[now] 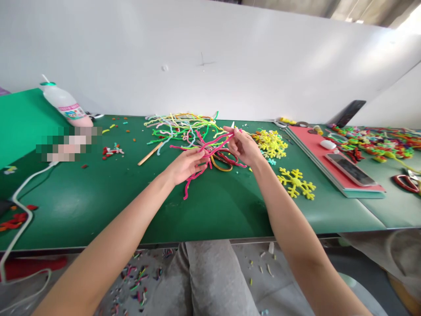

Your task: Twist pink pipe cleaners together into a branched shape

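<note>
My left hand [187, 164] and my right hand [241, 145] are both closed on a bundle of pink pipe cleaners [210, 151], held just above the green table [98, 206]. The left fingers pinch the bundle's lower part, and loose pink ends [190, 182] droop below them toward the table. The right fingers pinch the upper ends. Behind the hands lies a tangle of colourful pipe cleaners [180, 127]. Scissors with red and yellow handles [223, 160] lie on the table under the bundle.
Yellow pipe-cleaner snowflakes lie to the right, one [296, 183] alone and a pile [270, 142] behind it. A phone [350, 169] rests on a red board [312, 145]. A bottle [64, 104] lies at back left, a white cable [19, 206] at left. Scraps litter the floor.
</note>
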A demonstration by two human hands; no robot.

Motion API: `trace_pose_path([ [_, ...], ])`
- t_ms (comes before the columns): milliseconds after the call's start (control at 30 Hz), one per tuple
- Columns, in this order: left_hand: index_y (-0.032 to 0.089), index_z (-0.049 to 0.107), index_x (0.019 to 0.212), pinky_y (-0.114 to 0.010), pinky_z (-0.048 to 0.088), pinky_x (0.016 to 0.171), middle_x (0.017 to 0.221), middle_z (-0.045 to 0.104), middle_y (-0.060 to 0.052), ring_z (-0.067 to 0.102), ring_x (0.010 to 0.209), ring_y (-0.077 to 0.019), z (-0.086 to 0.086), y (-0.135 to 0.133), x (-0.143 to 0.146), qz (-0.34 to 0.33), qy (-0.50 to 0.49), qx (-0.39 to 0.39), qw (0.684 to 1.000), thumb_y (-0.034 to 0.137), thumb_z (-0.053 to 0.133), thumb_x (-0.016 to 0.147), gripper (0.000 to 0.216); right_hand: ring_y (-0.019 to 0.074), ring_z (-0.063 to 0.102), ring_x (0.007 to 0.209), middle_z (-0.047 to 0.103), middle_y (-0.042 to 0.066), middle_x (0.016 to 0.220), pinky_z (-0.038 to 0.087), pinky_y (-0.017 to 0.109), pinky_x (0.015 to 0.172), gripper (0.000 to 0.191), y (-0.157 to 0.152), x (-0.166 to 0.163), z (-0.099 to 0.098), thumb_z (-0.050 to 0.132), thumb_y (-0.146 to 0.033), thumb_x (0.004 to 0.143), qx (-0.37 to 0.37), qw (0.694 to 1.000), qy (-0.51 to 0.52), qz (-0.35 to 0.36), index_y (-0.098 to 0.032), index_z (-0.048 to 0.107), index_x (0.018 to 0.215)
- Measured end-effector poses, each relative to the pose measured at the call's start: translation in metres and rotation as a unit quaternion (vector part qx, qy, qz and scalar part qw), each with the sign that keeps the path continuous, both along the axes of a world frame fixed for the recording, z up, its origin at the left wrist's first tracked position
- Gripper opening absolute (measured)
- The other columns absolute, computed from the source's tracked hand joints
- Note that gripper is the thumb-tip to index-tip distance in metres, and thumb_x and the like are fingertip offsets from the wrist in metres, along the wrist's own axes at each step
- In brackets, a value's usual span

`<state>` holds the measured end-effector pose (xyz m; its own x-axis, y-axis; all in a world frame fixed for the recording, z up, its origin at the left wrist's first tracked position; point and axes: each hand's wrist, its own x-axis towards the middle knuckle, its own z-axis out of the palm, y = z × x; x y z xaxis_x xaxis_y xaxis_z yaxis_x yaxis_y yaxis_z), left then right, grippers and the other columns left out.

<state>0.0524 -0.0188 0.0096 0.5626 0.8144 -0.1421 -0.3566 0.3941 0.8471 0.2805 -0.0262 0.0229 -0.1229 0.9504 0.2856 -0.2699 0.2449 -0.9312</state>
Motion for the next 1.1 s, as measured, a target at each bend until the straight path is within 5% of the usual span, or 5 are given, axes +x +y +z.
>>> trace_pose_path([
  [133,0.017,0.067,0.083,-0.024,0.054,0.068,0.089,0.07,-0.002,0.067,0.086,-0.0141,0.002,0.003,-0.003,0.028,-0.046,0.003,0.999,0.022,0.074,0.08,0.009,0.006,0.03,0.038,0.04,-0.008,0.047,0.025,0.023,0.04,0.036,0.001,0.0,0.0,0.052,-0.044,0.093,-0.009,1.0,0.017,-0.008,-0.019,0.067,0.114],
  [300,0.015,0.055,0.063,-0.024,0.053,0.067,0.078,0.062,-0.002,0.063,0.084,-0.015,0.007,-0.006,-0.001,-0.053,0.014,0.108,0.993,0.048,0.066,0.083,0.04,0.0055,0.031,0.036,0.041,-0.008,0.047,0.023,0.022,0.038,0.031,0.003,0.003,0.001,0.052,-0.038,0.094,-0.068,0.997,0.046,-0.004,-0.015,0.068,0.108],
  [567,0.017,0.052,0.061,-0.026,0.046,0.061,0.067,0.054,0.001,0.053,0.062,-0.012,0.005,-0.013,0.009,-0.011,0.155,0.289,0.945,0.041,0.062,0.085,0.035,0.0049,0.028,0.033,0.038,-0.007,0.042,0.02,0.021,0.035,0.028,0.004,0.006,0.005,0.048,-0.029,0.096,-0.168,0.984,0.055,-0.031,-0.01,0.069,0.094],
  [833,0.017,0.055,0.057,-0.027,0.041,0.064,0.069,0.052,0.0,0.051,0.065,-0.0127,0.008,-0.014,0.007,0.048,0.244,0.464,0.85,0.036,0.06,0.086,0.035,0.0045,0.024,0.03,0.036,-0.007,0.037,0.016,0.021,0.032,0.028,0.008,0.008,-0.003,0.053,-0.03,0.093,-0.192,0.98,0.036,-0.049,-0.009,0.067,0.082],
  [1100,0.017,0.043,0.053,-0.023,0.043,0.058,0.058,0.046,0.003,0.05,0.058,-0.009,0.011,-0.012,0.009,0.029,0.038,0.083,0.995,0.029,0.068,0.077,0.037,0.0045,0.031,0.032,0.04,-0.006,0.041,0.022,0.021,0.034,0.033,0.006,0.002,0.0,0.058,-0.042,0.09,-0.082,0.994,0.02,-0.065,-0.011,0.071,0.086],
])
